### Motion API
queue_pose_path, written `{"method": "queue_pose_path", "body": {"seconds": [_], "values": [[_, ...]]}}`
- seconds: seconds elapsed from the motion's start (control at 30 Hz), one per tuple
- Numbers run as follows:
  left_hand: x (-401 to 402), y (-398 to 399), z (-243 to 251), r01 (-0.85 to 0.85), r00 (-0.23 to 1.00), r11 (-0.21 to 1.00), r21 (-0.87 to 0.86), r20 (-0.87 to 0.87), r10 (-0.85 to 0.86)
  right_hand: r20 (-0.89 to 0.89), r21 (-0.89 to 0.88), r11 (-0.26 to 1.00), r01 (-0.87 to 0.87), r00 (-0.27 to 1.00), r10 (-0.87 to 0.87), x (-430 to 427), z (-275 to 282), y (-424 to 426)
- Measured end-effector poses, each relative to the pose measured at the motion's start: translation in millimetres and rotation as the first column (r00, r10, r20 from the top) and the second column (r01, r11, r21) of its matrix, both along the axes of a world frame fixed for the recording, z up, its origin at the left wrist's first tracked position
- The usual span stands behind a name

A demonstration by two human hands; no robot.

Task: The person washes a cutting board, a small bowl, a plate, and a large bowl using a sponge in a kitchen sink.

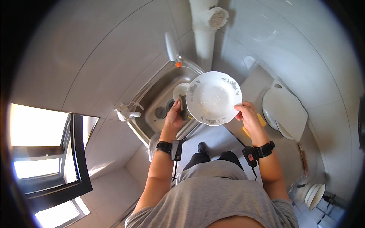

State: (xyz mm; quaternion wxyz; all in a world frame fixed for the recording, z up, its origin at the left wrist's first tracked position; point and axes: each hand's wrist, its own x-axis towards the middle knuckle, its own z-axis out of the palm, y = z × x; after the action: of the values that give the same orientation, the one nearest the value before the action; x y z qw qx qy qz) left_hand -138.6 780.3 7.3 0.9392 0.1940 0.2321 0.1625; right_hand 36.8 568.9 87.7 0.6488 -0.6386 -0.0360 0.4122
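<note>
My right hand (247, 113) grips the right rim of a white plate (215, 98) with a scalloped edge and grey printed decoration. The plate is tilted towards me above the sink's right edge, with wet marks or bits of residue on its inner face. By its left rim, my left hand (174, 115) is closed around a grey-green scrubbing pad or cloth (182, 104), partly hidden by fingers and plate. Behind that hand, a small white dish (179, 89) lies in the stainless steel sink (151, 102), near a round drain (161, 113).
A faucet (171, 47) with an orange tip stands at the sink's back corner, beside a white pipe (204, 37). On the right counter (251, 82) are a white cutting board (282, 105) leaning over dishes, yellow pieces (261, 119) and stacked bowls (316, 196). An open window (79, 159) juts in at left.
</note>
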Motion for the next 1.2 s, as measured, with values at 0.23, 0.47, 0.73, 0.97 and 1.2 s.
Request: {"method": "queue_pose_path", "body": {"seconds": [0.23,0.47,0.73,0.97,1.2], "values": [[-6.7,28.1,4.0,-0.038,0.985,0.996,-0.078,-0.171,0.025,-0.008,-0.04,0.976,-0.216,0.976,0.215,10.9,-21.6,74.9],[-15.4,61.2,-6.7,-0.085,0.932,0.987,0.137,-0.338,0.128,-0.078,-0.157,0.909,-0.387,0.922,0.379,27.3,-46.0,129.8],[-36.7,75.9,-63.7,-0.088,0.824,0.983,0.164,-0.543,0.164,-0.169,-0.416,0.739,-0.53,0.843,0.51,18.8,-90.0,181.4],[-35.8,98.5,-101.7,-0.11,0.769,0.981,0.158,-0.612,0.185,-0.266,-0.567,0.579,-0.586,0.795,0.545,20.5,-146.9,212.8],[-24.4,102.4,-115.8,-0.081,0.752,0.981,0.178,-0.635,0.177,-0.224,-0.669,0.526,-0.526,0.817,0.532,23.0,-172.8,216.9]]}}
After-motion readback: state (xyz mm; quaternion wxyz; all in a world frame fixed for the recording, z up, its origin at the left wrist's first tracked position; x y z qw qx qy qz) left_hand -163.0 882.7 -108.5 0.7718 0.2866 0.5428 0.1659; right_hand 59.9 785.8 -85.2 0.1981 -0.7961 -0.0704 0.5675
